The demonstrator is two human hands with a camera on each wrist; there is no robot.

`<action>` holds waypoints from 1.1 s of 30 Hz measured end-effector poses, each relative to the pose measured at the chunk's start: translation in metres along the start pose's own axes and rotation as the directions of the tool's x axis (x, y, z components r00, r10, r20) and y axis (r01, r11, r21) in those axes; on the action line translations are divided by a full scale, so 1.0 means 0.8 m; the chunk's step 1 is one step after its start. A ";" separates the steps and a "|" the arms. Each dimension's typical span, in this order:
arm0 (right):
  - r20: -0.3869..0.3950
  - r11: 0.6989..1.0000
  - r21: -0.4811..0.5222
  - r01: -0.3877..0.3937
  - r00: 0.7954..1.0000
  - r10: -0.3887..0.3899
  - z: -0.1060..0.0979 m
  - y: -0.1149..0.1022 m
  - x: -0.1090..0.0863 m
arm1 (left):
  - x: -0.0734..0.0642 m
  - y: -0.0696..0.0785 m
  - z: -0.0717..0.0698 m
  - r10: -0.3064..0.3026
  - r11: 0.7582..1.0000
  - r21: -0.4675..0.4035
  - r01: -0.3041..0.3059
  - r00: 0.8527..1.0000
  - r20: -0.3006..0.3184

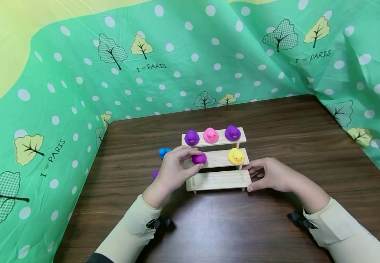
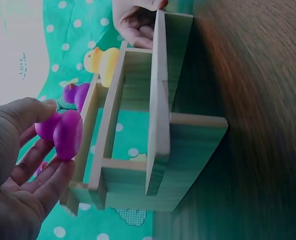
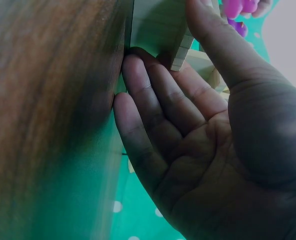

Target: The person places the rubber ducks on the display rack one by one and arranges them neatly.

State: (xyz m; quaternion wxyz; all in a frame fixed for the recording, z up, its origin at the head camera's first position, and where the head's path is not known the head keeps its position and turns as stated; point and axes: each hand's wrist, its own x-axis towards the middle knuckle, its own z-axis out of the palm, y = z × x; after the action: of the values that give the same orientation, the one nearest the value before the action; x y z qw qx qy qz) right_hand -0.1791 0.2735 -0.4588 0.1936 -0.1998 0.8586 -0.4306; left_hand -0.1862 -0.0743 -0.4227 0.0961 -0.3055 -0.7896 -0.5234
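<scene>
My left hand (image 1: pixel 171 168) pinches a purple rubber duck (image 1: pixel 199 158) between thumb and fingers. The left wrist view shows this duck (image 2: pixel 62 131) raised off the shelf boards, over the left part of the three-step wooden rack (image 1: pixel 217 180). At the rack's right end is my right hand (image 1: pixel 273 175), its thumb on the lowest board's corner and its fingers behind that board's end. A yellow duck (image 1: pixel 236 156) sits on the right of the middle step. Along the top step stand a purple duck (image 1: pixel 192 137), a pink duck (image 1: pixel 211 135) and another purple duck (image 1: pixel 232 133).
Left of the rack, a blue duck (image 1: pixel 164 152) and a purple piece (image 1: pixel 155 174) lie on the dark wooden table (image 1: pixel 216 230), partly hidden by my left hand. A green dotted cloth (image 1: pixel 176 58) hangs around the table's back and sides.
</scene>
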 end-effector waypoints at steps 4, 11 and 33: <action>0.001 1.000 -0.003 0.004 1.000 -0.004 0.000 0.000 0.000 | 0.004 0.000 0.008 -0.007 1.000 0.010 0.006 1.000 0.015; 0.003 1.000 -0.006 -0.002 1.000 0.002 -0.002 -0.001 0.001 | 0.010 0.003 0.016 -0.012 1.000 0.006 0.012 0.999 0.037; 0.003 1.000 -0.002 0.005 1.000 -0.005 0.000 0.000 0.000 | 0.020 -0.004 0.045 -0.036 0.998 0.057 0.033 0.998 0.054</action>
State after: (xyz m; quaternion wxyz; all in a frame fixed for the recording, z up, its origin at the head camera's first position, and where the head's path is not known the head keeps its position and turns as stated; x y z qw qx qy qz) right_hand -0.1795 0.2734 -0.4588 0.1935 -0.2029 0.8583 -0.4298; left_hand -0.1952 -0.0373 -0.4332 0.0738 -0.3031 -0.8115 -0.4942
